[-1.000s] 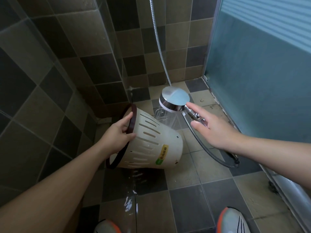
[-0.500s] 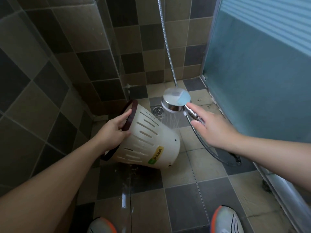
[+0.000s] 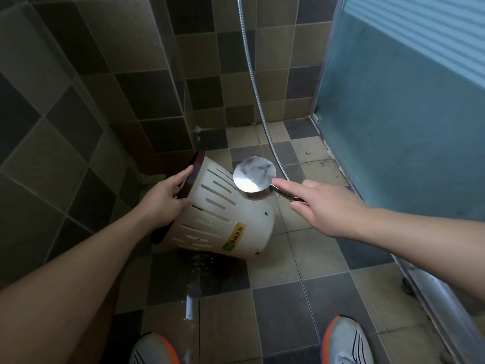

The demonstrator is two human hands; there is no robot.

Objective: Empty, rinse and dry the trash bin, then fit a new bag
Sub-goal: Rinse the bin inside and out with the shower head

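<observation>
A white slotted trash bin (image 3: 225, 216) is tipped on its side above the tiled floor (image 3: 283, 306) of a shower stall, its dark brown rim (image 3: 193, 174) turned to the left toward the tiled wall (image 3: 78, 106) and its closed base pointing right and toward the camera. The left hand (image 3: 164, 199) grips the bin at that rim, the thumb lying along the slotted side and the fingers curled over the rim's edge. A yellow and green label (image 3: 234, 236) sits low on the bin's side near the base. The right hand (image 3: 322, 206) holds the handle of a chrome shower head (image 3: 254, 177), the forefinger stretched straight along the handle while the other fingers curl round it from below. The round head is just above the bin's upper side, close by the base end, its face turned down at the bin; whether it touches the plastic cannot be told. A metal hose (image 3: 252, 80) runs from the handle up along the back wall. Water lies in a wet streak (image 3: 194, 282) on the floor under the bin, running toward the camera. Two white shoes with orange trim (image 3: 346, 342) stand at the bottom edge, and a frosted glass panel (image 3: 406, 114) closes the right side.
</observation>
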